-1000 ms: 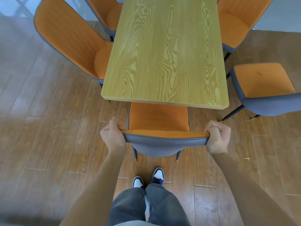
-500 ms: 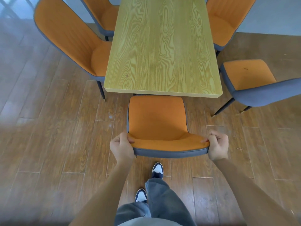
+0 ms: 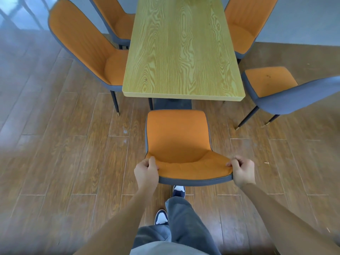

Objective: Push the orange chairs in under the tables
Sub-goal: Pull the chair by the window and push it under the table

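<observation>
An orange chair (image 3: pixel 177 137) with a grey-blue back stands at the near end of the light wooden table (image 3: pixel 184 52), its whole seat out in front of the table's edge. My left hand (image 3: pixel 146 173) grips the left end of its backrest top and my right hand (image 3: pixel 242 172) grips the right end. Two orange chairs (image 3: pixel 86 45) stand along the table's left side with seats partly under it. On the right, one chair (image 3: pixel 244 24) is tucked at the far end and another (image 3: pixel 272 83) stands pulled out and turned away.
Brown wooden floorboards (image 3: pixel 64 162) spread all around. My legs and two dark-and-white shoes (image 3: pixel 161 217) are just behind the held chair. A pale wall runs across the back right.
The chair I hold has come back out from under the table toward me, until its whole seat shows. I have stepped back, and both hands have kept their grip.
</observation>
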